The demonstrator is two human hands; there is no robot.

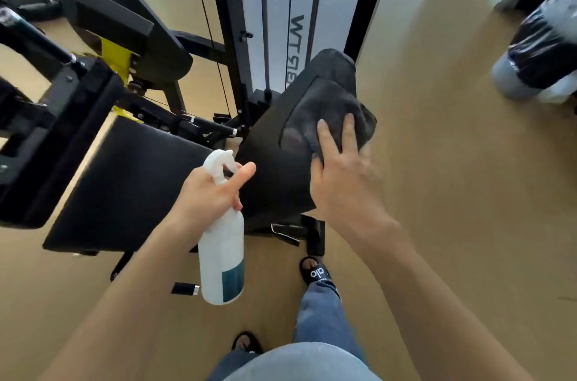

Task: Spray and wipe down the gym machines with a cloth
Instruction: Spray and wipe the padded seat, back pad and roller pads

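A black gym machine stands in front of me, with a padded back rest at the centre and a padded seat to its left. A dark cloth lies flat on the upper right of the back rest. My right hand presses on the cloth's lower edge with spread fingers. A white spray bottle with a teal label hangs upright in my left hand, which grips its neck just left of the back rest, nozzle toward the pad.
The machine's upright frame and cables rise behind the pads, with a black and yellow lever assembly at the left. A wrapped dark bundle lies on the tan floor at the far right. My sandalled feet stand close to the machine's base.
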